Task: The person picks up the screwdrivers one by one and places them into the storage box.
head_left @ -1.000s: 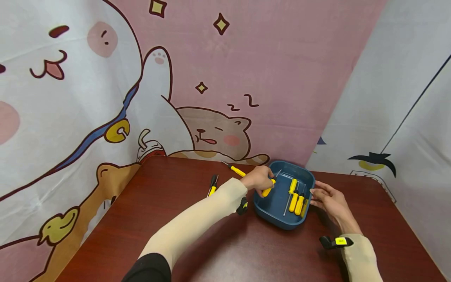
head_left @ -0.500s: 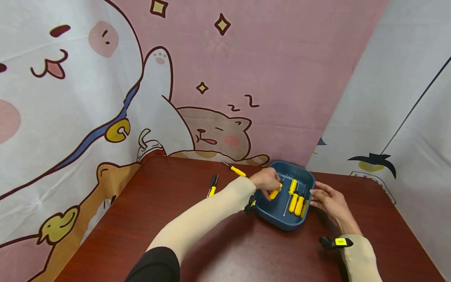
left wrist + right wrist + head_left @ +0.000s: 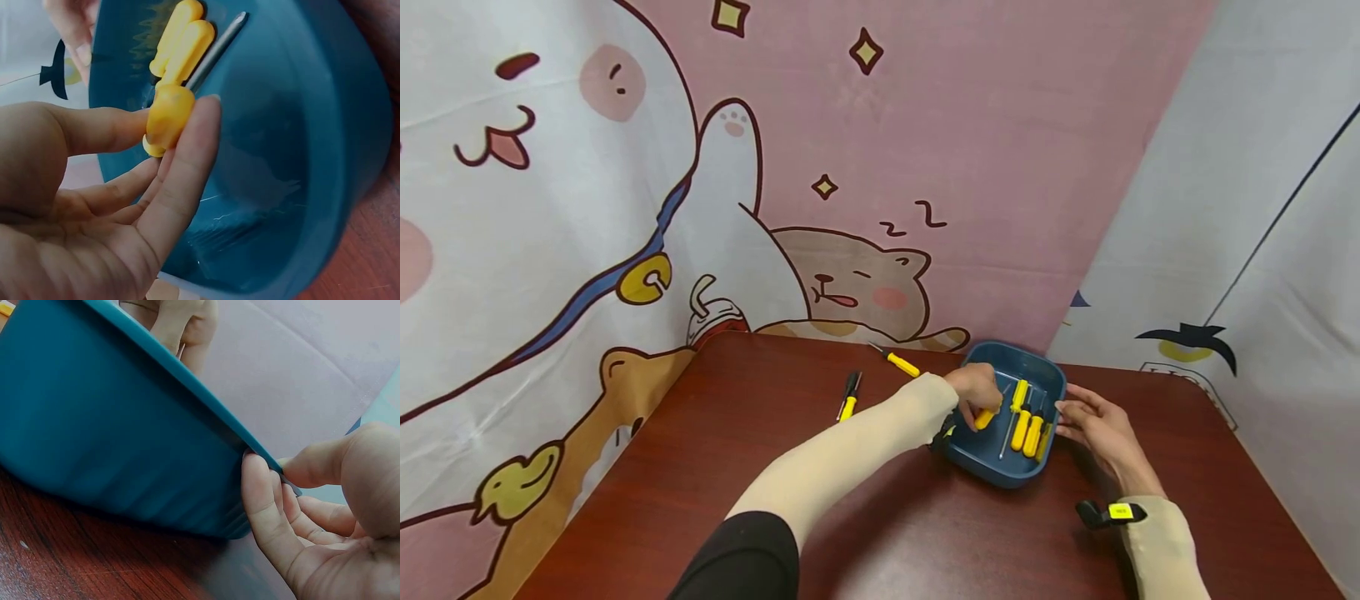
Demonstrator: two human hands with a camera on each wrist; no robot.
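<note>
A blue plastic bin [image 3: 996,477] stands on the table with several yellow-handled screwdrivers [image 3: 1021,430] lying in its right half. Inside the bin's left half, my left hand [image 3: 976,387] pinches another screwdriver [image 3: 985,419] by its yellow handle. Up close in the left wrist view, thumb and fingertips grip the end of that handle [image 3: 170,115]; its shaft is hidden there. My right hand [image 3: 1097,427] holds the bin's right rim, with the thumb on the edge and fingers against the outer wall [image 3: 156,444].
On the dark red wooden table [image 3: 700,483], a yellow-handled screwdriver [image 3: 902,364] lies left of the bin near the back edge. A black and yellow tool [image 3: 849,404] lies further left, partly behind the left sleeve. A printed cloth [image 3: 1000,167] hangs behind the table.
My left hand has moved right and down into the bin with the screwdriver. My right hand keeps its hold on the rim, and the bin has stayed in place.
</note>
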